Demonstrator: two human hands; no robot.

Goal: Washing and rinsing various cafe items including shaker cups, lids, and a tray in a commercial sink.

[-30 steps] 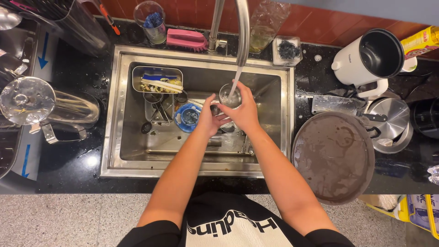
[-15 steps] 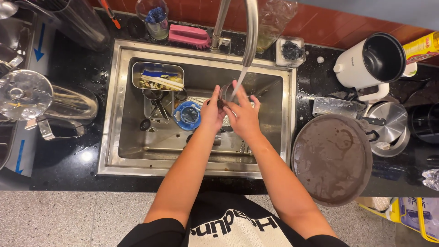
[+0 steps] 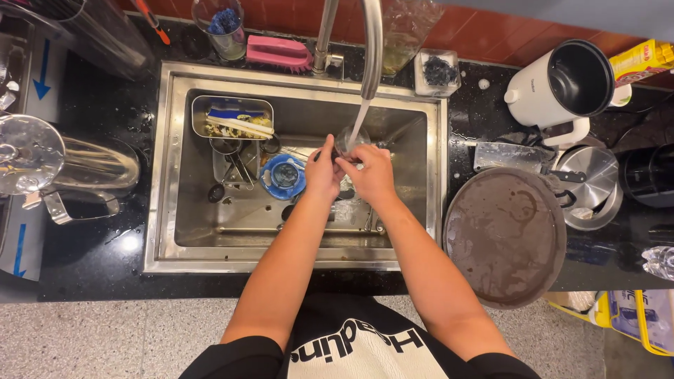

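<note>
We see bare sink floor (image 3: 210, 231) near us on the left. A metal tray (image 3: 232, 118), blue bowl (image 3: 283, 176) and tap (image 3: 370, 49) block the far side.

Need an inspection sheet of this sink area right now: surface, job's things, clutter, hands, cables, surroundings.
Surface: black counter, wet in spots, around a steel sink.
Job's things: clear glass held under water running from the tap.
Clutter: in the sink, a metal tray of scraps, a blue lid, utensils; on the counter, a round griddle, cleaver, white kettle, pink brush.
Hands: left hand and right hand both on the glass, fingers wrapped around it.
Cables: nothing seen.
Surroundings: red tile wall behind, speckled floor below.
</note>
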